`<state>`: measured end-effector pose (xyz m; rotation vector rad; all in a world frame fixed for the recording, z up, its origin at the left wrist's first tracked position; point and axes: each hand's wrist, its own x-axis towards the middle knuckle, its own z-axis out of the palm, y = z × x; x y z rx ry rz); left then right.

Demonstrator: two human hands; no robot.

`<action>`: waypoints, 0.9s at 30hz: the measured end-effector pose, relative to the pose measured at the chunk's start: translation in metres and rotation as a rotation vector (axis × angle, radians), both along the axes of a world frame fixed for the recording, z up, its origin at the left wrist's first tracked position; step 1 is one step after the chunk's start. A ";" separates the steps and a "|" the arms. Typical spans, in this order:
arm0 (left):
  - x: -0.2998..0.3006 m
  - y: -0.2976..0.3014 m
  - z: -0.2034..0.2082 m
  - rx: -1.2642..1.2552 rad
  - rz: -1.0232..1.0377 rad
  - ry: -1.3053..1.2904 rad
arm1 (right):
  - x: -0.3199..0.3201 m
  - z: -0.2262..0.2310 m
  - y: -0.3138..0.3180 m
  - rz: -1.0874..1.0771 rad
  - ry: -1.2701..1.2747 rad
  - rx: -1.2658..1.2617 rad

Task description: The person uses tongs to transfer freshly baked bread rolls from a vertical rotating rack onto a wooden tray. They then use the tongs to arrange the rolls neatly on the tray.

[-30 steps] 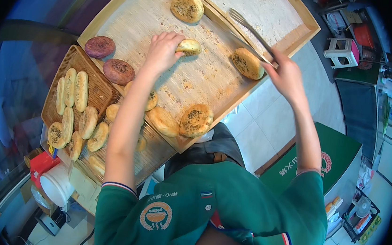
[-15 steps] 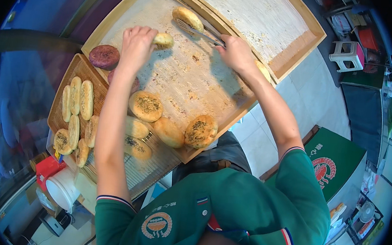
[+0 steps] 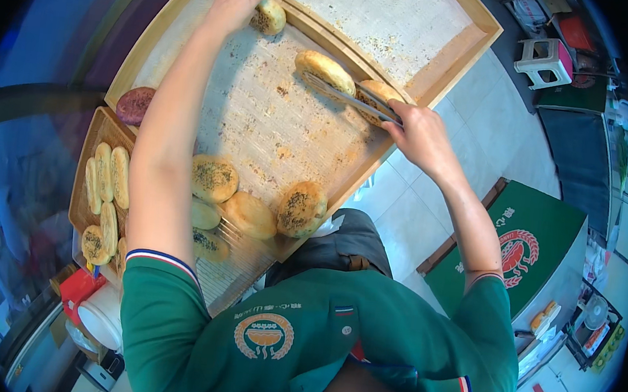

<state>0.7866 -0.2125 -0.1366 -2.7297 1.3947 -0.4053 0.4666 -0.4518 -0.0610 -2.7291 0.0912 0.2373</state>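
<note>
My left hand [image 3: 239, 4] is at the far left corner of the wooden tray, fingers curled by a round seeded bun [image 3: 269, 18] that it grips at the side; its thumb is hidden. With my right hand [image 3: 420, 134], at the tray's right edge, I hold metal tongs [image 3: 368, 107]. Their slotted end lies against a golden bun [image 3: 326, 72], tilted on its side. Partly behind the tongs, a second seeded bun [image 3: 382, 91] leans near the tray's right rim.
Several round buns [image 3: 249, 215] sit at the tray's near end. A purple bun [image 3: 134, 105] is at its left edge. A wicker basket [image 3: 82, 189] holds long breads. Beyond stands another wooden tray [image 3: 459, 66]; a white stool [image 3: 544, 63] is on the floor at right.
My left hand has moved away to the far corner with its bun. My right hand and the tongs have come nearer the right rim, and the golden bun now lies close beside the bun there.
</note>
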 end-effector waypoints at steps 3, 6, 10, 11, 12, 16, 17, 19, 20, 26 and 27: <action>-0.017 0.005 0.005 -0.122 0.097 -0.055 | 0.002 -0.005 -0.001 0.004 -0.019 -0.047; -0.062 0.043 0.027 -0.311 0.063 0.022 | 0.001 0.004 0.003 -0.079 0.008 -0.089; -0.140 0.130 0.070 -0.284 0.092 0.035 | -0.022 0.015 -0.004 -0.181 -0.074 -0.113; -0.158 0.158 0.074 -0.302 0.140 0.055 | -0.026 0.016 -0.003 -0.192 -0.071 -0.113; -0.179 0.189 0.075 -0.321 0.187 0.076 | -0.030 0.010 -0.004 -0.237 -0.096 -0.143; -0.282 0.297 0.061 -0.393 0.448 0.026 | -0.038 0.001 0.014 -0.246 -0.274 -0.252; -0.309 0.317 0.053 -0.439 0.513 0.044 | -0.039 -0.002 0.022 -0.232 -0.326 -0.269; -0.362 0.352 0.043 -0.514 0.645 0.083 | -0.048 -0.006 0.031 -0.268 -0.266 0.059; -0.388 0.352 0.051 -0.567 0.715 0.062 | -0.053 -0.008 0.042 -0.287 -0.226 0.228; -0.549 0.421 -0.011 -0.593 1.013 0.089 | -0.140 -0.011 0.170 0.020 0.545 0.946; -0.567 0.421 -0.016 -0.653 1.083 0.081 | -0.158 -0.022 0.180 0.070 0.659 0.981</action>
